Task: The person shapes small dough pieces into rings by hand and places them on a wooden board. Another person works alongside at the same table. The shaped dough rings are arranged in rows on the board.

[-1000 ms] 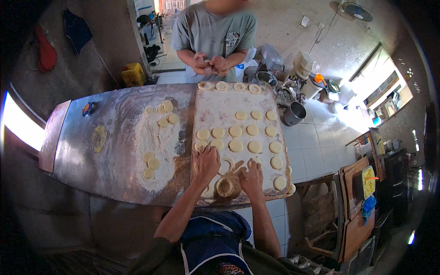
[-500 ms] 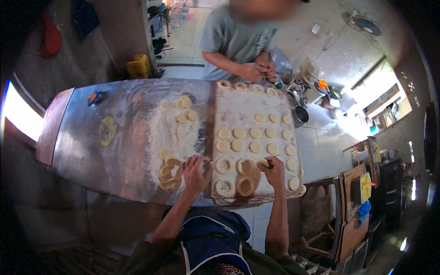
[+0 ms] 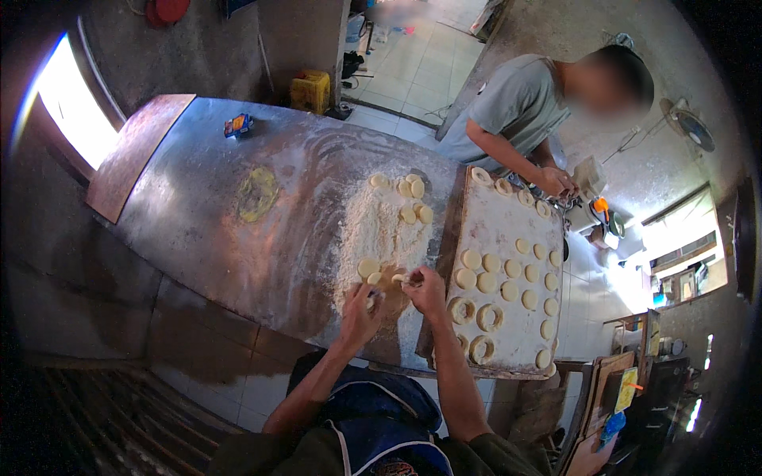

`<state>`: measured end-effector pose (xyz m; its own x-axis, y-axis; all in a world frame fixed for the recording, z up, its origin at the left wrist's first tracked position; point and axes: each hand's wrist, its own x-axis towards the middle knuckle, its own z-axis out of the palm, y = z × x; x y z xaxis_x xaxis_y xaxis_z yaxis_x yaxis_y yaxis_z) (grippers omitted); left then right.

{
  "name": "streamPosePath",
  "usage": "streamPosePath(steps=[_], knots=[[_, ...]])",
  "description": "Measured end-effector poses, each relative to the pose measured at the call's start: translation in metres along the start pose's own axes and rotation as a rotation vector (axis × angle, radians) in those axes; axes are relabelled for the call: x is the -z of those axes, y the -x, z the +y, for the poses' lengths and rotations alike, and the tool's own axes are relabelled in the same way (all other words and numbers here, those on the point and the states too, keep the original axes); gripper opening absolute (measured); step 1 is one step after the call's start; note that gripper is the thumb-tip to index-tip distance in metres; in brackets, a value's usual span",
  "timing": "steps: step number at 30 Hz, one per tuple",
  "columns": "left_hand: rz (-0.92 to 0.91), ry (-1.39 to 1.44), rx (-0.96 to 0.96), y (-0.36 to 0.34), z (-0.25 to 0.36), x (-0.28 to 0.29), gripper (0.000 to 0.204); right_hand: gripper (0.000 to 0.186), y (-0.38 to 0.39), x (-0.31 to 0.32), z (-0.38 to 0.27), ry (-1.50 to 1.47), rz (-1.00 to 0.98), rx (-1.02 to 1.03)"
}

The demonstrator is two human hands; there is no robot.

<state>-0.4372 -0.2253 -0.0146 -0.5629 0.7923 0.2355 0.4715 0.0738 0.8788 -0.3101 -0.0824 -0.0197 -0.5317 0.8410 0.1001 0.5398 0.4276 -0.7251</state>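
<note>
1. Dough discs [image 3: 368, 267], pale and round, lie on the flour patch [image 3: 357, 238] before the person's hands; we count a second cluster [image 3: 417, 191] farther off on the same flour.
2. Right hand [image 3: 426, 292]: we see its fingers pinched together at a small pale dough piece [image 3: 398, 278], just above the flour and near the discs. The shape of this piece is partly hidden by the fingertips.
3. Left hand [image 3: 362, 314]: we find its fingers curled, near the closer discs and apart from the right hand. We cannot tell whether it grips anything.
4. Floured board [image 3: 500, 226], to the right of the flour: we note rows of flat discs [image 3: 509, 291] across its middle and along its right side, with dough rings [image 3: 490, 317] at the near left and further rings along its far edge.
5. Metal table [image 3: 206, 198]: we observe that it bears the flour and the board, along with a yellowish smear [image 3: 258, 194] and a small blue packet [image 3: 237, 125] toward its far side.
6. Co-worker [image 3: 516, 103] in a grey shirt: we see this person leaning beside the board's far end, both hands close together.
</note>
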Motion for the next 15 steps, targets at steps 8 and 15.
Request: streamPosePath(steps=[8, 15], knots=[[-0.223, 0.468, 0.244, -0.019, 0.033, -0.016, 0.023, 0.043, 0.041, 0.025, -0.032, -0.457, 0.076, -0.263], [-0.379, 0.549, 0.280, -0.021, 0.048, -0.033, 0.019, 0.048, 0.055, 0.046, -0.041, -0.610, 0.073, -0.282]])
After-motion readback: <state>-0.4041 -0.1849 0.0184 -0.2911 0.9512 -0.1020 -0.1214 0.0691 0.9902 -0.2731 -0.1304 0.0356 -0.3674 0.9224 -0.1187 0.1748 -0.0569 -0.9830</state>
